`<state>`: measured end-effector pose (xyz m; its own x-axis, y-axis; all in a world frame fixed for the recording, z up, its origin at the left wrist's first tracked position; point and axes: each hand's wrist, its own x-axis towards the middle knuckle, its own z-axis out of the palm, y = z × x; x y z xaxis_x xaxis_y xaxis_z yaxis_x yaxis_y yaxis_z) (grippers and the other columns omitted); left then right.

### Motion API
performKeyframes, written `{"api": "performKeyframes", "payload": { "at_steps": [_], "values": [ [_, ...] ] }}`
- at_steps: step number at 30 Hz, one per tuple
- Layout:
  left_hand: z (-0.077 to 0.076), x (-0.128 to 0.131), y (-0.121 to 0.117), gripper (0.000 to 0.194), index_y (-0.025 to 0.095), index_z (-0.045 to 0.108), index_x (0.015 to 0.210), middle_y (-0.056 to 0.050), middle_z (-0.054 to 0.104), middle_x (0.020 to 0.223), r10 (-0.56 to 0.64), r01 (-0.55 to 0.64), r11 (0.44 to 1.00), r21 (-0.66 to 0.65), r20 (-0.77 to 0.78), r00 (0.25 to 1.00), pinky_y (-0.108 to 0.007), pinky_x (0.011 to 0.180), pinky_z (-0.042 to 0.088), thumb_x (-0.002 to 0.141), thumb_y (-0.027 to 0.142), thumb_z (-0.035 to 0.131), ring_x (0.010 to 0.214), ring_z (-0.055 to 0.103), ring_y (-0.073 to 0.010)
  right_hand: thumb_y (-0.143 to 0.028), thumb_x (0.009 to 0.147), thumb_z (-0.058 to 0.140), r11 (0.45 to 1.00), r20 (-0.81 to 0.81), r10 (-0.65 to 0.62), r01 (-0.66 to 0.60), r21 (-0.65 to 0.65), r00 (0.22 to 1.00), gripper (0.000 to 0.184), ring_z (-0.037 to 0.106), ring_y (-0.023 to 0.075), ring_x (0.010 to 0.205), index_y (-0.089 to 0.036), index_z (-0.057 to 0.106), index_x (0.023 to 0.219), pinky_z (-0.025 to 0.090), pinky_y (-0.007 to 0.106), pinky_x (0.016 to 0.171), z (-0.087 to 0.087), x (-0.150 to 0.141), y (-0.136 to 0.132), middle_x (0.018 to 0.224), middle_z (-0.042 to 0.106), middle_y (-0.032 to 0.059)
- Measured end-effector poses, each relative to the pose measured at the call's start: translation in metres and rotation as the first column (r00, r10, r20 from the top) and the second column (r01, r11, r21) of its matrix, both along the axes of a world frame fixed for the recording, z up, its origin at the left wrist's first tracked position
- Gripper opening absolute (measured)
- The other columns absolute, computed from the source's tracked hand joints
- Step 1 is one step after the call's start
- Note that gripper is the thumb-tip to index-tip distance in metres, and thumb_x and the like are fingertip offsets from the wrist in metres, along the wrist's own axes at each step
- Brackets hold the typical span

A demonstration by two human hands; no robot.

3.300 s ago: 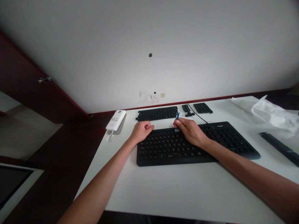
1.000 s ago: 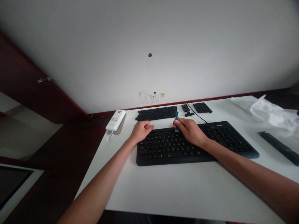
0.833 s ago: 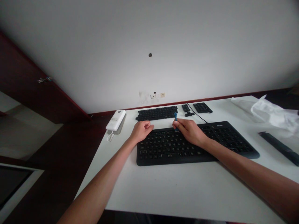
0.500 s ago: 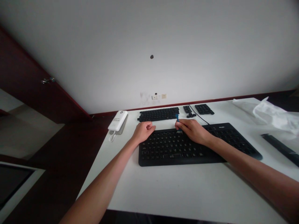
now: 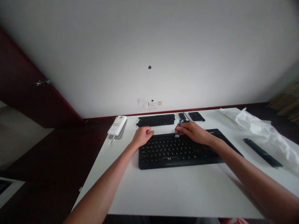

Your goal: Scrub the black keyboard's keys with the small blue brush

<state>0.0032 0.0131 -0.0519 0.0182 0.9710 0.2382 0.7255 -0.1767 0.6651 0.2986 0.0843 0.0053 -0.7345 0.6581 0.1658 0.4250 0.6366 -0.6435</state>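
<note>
1. Two hands are at the far edge of the black keyboard [image 5: 184, 148], which lies on the white counter [image 5: 168, 189].
2. Compared with half a second ago, the right hand [image 5: 193, 132] has tipped the small blue tool [image 5: 178, 127]. Before, it stood almost upright above the knuckles; now it leans, and its pale lower end touches the top row of keys.
3. The right fingers [image 5: 181, 130] are closed around the blue tool in a tight pinch. I cannot tell whether a key is caught under its tip, because the tip is too small to see.
4. The left hand [image 5: 142, 137] has stayed a loose fist, thumb on top, resting at the upper left corner of the keyboard. Whether anything is inside the fist I cannot tell.
5. The head has also moved: the view now shows more of the right side, so the whole scene has shifted a little in the picture.
6. My judgement is that the tool is working along the top row and that its tilt belongs to a small prying or brushing move, not to a change of place.
7. Behind the keyboard lie rows of loose black keys [image 5: 156, 120], with smaller groups [image 5: 196, 116] to the right. A white power bank [image 5: 117, 125] lies to the left, a white plastic bag [image 5: 261, 130] and a black strip [image 5: 261, 152] to the right.
</note>
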Motion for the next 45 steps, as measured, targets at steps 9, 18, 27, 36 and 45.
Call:
{"api": "performKeyframes", "payload": {
  "at_steps": [9,18,27,36,45],
  "values": [
    [-0.001,0.000,0.000,0.042,0.019,0.028,0.062,0.005,0.030,0.058,0.001,-0.001,1.000,0.001,0.017,1.000,-0.026,0.060,0.022,0.089,0.038,0.055,0.058,0.031,-0.0108,-0.051,0.099,0.054,0.993,-0.131,-0.032,0.017,-0.120,0.991,0.041,0.067,0.0196,0.079,-0.017,0.075,0.090,0.054,0.036,0.076,-0.003,0.016,0.009,0.095,0.076,0.0081],
    [0.000,0.000,0.001,0.042,0.019,0.028,0.062,0.005,0.031,0.058,0.004,-0.004,1.000,0.002,0.033,0.999,-0.027,0.060,0.021,0.088,0.036,0.056,0.058,0.031,-0.0112,-0.046,0.105,0.047,0.998,-0.080,0.008,-0.013,-0.059,0.997,0.038,0.064,0.0190,0.080,-0.018,0.072,0.100,0.051,0.035,0.078,-0.004,0.019,0.010,0.091,0.071,0.0058],
    [-0.002,-0.001,0.002,0.042,0.019,0.028,0.062,0.005,0.030,0.057,0.003,-0.004,1.000,0.018,0.028,1.000,-0.027,0.060,0.022,0.089,0.036,0.055,0.057,0.030,-0.0107,-0.048,0.105,0.046,0.993,-0.065,0.070,-0.076,-0.094,0.995,0.038,0.064,0.0199,0.081,-0.020,0.071,0.099,0.051,0.036,0.078,-0.011,0.008,0.005,0.088,0.069,0.0051],
    [0.001,0.000,-0.001,0.043,0.019,0.027,0.061,0.005,0.031,0.057,-0.013,0.012,1.000,0.020,0.055,0.998,-0.027,0.060,0.021,0.088,0.036,0.056,0.058,0.030,-0.0114,-0.048,0.104,0.048,0.992,-0.043,0.059,-0.063,-0.114,0.997,0.038,0.065,0.0199,0.081,-0.021,0.072,0.096,0.052,0.036,0.077,-0.012,0.011,0.008,0.091,0.071,0.0058],
    [0.000,0.000,0.000,0.043,0.019,0.028,0.061,0.005,0.032,0.057,-0.003,0.002,1.000,0.020,0.042,0.999,-0.028,0.060,0.024,0.089,0.035,0.056,0.058,0.031,-0.0110,-0.047,0.103,0.049,1.000,-0.013,0.023,-0.023,0.002,1.000,0.036,0.066,0.0220,0.086,-0.022,0.074,0.099,0.051,0.036,0.076,-0.006,0.007,0.002,0.097,0.074,0.0065]
  ]
}}
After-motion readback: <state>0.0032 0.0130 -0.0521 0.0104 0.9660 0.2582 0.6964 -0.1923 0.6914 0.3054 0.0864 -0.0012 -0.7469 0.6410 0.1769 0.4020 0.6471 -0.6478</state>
